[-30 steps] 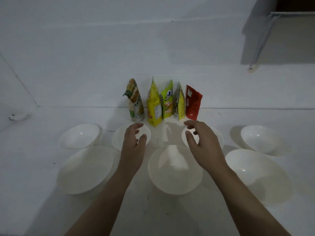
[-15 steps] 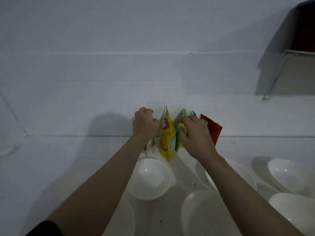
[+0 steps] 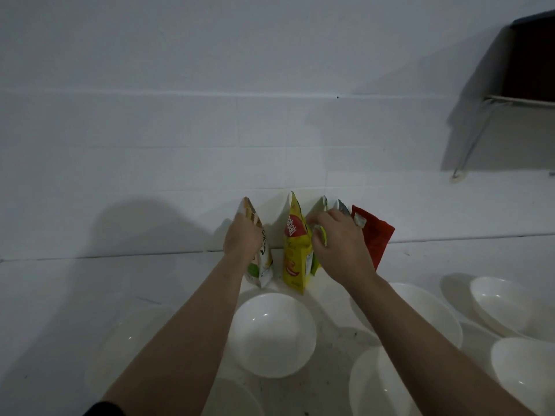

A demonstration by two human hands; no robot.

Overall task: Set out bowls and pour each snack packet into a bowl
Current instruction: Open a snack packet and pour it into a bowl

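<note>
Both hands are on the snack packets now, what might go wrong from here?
The left hand grips the leftmost white-and-green packet; the right hand pinches the lime-green packet wedged between the tall yellow packet and the red packet. Pulling it out may topple those neighbours. A falling packet could land in the round white bowl just in front.

A white counter surface point(image 3: 90, 283) carried round white bowls point(image 3: 271, 334) nearer than the hands, and upright snack packets point(image 3: 295, 256) at them.
</note>
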